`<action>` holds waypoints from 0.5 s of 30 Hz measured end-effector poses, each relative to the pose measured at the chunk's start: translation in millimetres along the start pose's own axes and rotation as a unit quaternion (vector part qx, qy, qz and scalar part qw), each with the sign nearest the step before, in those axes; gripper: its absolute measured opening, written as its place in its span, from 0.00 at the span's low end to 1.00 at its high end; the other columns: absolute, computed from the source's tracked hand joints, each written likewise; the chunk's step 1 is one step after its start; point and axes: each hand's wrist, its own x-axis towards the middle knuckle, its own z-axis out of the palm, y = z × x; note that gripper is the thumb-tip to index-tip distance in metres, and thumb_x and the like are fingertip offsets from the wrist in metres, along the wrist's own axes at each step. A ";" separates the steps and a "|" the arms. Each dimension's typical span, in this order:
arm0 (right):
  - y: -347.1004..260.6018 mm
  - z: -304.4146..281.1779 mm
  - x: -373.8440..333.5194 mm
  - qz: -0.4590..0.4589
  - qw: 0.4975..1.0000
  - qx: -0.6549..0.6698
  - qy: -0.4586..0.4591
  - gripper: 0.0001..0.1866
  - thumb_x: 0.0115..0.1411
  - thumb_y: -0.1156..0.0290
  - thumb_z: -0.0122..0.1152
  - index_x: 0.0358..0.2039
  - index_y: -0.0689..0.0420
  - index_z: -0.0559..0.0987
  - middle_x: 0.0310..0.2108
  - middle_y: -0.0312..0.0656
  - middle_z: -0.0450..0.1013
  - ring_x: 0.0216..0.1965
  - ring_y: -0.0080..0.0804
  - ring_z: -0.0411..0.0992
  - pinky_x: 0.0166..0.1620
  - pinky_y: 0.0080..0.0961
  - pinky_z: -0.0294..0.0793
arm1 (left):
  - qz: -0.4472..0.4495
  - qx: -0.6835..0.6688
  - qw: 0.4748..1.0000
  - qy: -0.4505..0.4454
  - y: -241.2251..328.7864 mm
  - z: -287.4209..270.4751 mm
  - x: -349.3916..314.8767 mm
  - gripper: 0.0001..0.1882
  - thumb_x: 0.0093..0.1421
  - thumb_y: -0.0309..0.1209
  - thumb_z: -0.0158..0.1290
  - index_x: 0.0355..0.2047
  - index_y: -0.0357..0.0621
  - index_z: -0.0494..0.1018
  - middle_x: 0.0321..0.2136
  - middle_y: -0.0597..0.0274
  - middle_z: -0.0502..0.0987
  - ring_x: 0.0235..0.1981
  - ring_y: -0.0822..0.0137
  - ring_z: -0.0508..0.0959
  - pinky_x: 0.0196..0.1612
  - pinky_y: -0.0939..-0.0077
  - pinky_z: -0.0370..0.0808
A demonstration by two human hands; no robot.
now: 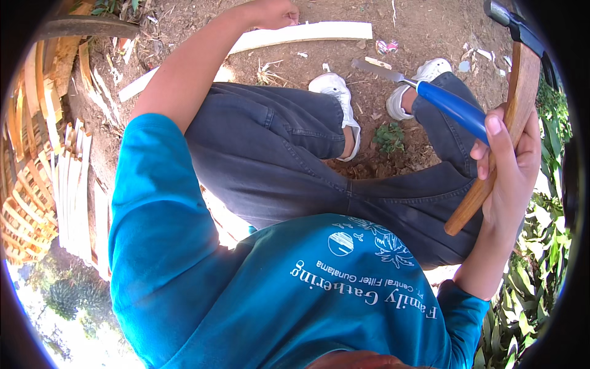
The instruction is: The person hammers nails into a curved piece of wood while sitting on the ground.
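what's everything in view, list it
hammer: 1, brown-handled, right
flat-bladed tool: 1, blue-handled, right
plank: 1, pale, upper centre
wood scraps: several, pale, on soil
crumpled scrap: 1, red-white, on soil
small plant: 1, green, on soil
foliage: 1 mass, green, right
wood strips: several, pale, left
woven lattice: 1, tan, left
shoes: 2, white, on soil
trousers: 1, dark, centre
shirt: 1, teal, lower centre
left hand: 1, bare, by plank
right hand: 1, bare, holding both tools

Glowing in daylight; burning out to white at lower left; dappling the foliage [544, 237] at right; shading the ground [430, 31] softly; curving strongly toward a black, blue-fringed circular rim.
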 end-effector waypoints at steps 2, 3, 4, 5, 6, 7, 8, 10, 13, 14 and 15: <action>-0.3 1.1 0.0 -0.004 1.000 0.001 -0.002 0.19 0.67 0.65 0.66 0.52 0.60 0.73 0.35 0.36 0.74 0.22 0.14 0.73 0.18 0.07 0.63 | -0.006 0.015 1.000 -0.009 6.4 -3.3 1.0 0.10 0.59 0.30 0.54 0.39 0.42 0.80 0.36 0.45 0.83 0.39 0.46 0.82 0.43 0.53 0.77; -0.4 1.6 0.2 -0.006 1.000 0.001 -0.003 0.19 0.67 0.65 0.66 0.52 0.60 0.73 0.35 0.36 0.74 0.22 0.14 0.73 0.18 0.07 0.63 | -0.007 0.028 1.000 -0.012 9.9 -4.8 2.2 0.10 0.59 0.30 0.54 0.39 0.42 0.80 0.36 0.45 0.82 0.39 0.46 0.82 0.43 0.53 0.77; -0.3 2.1 0.3 -0.005 1.000 0.001 -0.002 0.19 0.67 0.65 0.66 0.52 0.60 0.73 0.35 0.36 0.74 0.22 0.14 0.73 0.18 0.07 0.63 | -0.008 0.041 0.999 -0.014 10.7 -4.4 2.7 0.10 0.60 0.31 0.54 0.39 0.42 0.79 0.36 0.45 0.82 0.39 0.46 0.81 0.43 0.52 0.76; 0.0 2.8 0.4 -0.005 1.000 0.001 -0.001 0.19 0.67 0.65 0.66 0.53 0.60 0.73 0.35 0.36 0.74 0.22 0.14 0.73 0.18 0.07 0.63 | -0.008 0.050 0.999 -0.013 11.7 -3.6 2.7 0.10 0.60 0.31 0.53 0.39 0.43 0.79 0.37 0.45 0.82 0.40 0.45 0.81 0.43 0.52 0.76; 0.2 3.4 0.6 -0.004 1.000 0.002 0.000 0.19 0.67 0.65 0.66 0.53 0.60 0.73 0.35 0.36 0.74 0.22 0.14 0.73 0.18 0.07 0.63 | -0.007 0.060 0.998 -0.013 12.7 -2.5 2.6 0.10 0.61 0.31 0.52 0.40 0.43 0.79 0.37 0.45 0.82 0.41 0.45 0.81 0.44 0.52 0.76; 0.5 3.7 0.6 -0.001 1.000 0.001 0.003 0.20 0.67 0.65 0.66 0.53 0.60 0.73 0.35 0.36 0.74 0.22 0.14 0.73 0.18 0.07 0.64 | -0.007 0.069 0.997 -0.012 12.2 -0.9 2.7 0.10 0.61 0.31 0.52 0.40 0.43 0.78 0.38 0.45 0.82 0.41 0.45 0.81 0.44 0.51 0.76; 0.8 3.8 0.5 0.002 1.000 0.001 0.005 0.20 0.67 0.65 0.66 0.53 0.60 0.73 0.35 0.36 0.74 0.22 0.14 0.73 0.18 0.07 0.64 | -0.014 0.066 0.998 -0.015 11.6 0.3 2.8 0.11 0.62 0.32 0.51 0.41 0.43 0.78 0.39 0.45 0.81 0.42 0.44 0.80 0.45 0.52 0.76; -0.1 4.9 0.7 0.006 1.000 -0.002 0.010 0.20 0.67 0.64 0.67 0.53 0.60 0.73 0.35 0.36 0.74 0.22 0.14 0.73 0.19 0.07 0.64 | -0.029 0.060 0.998 -0.023 5.3 4.8 3.0 0.12 0.64 0.32 0.49 0.44 0.43 0.77 0.40 0.44 0.81 0.44 0.44 0.80 0.47 0.52 0.76; -2.4 7.7 1.5 0.008 1.000 -0.004 0.013 0.20 0.66 0.64 0.67 0.53 0.59 0.73 0.35 0.35 0.74 0.23 0.14 0.73 0.19 0.07 0.64 | -0.015 0.046 0.999 -0.003 -4.8 11.2 -1.3 0.12 0.66 0.33 0.48 0.44 0.41 0.76 0.39 0.47 0.81 0.42 0.48 0.82 0.46 0.54 0.78; -2.1 8.4 1.8 0.006 1.000 0.000 0.012 0.20 0.66 0.64 0.68 0.53 0.59 0.73 0.34 0.34 0.74 0.23 0.14 0.73 0.19 0.07 0.64 | -0.071 -0.050 0.996 -0.028 -5.6 5.8 -1.3 0.13 0.66 0.33 0.48 0.45 0.40 0.76 0.38 0.49 0.81 0.41 0.50 0.82 0.45 0.54 0.78; -2.2 9.0 1.9 0.004 1.000 0.004 0.011 0.20 0.66 0.64 0.68 0.53 0.59 0.73 0.34 0.34 0.74 0.23 0.13 0.73 0.20 0.07 0.64 | -0.126 -0.146 0.980 -0.053 -8.4 -4.3 -0.1 0.13 0.67 0.34 0.49 0.45 0.40 0.76 0.38 0.50 0.81 0.41 0.51 0.83 0.45 0.55 0.79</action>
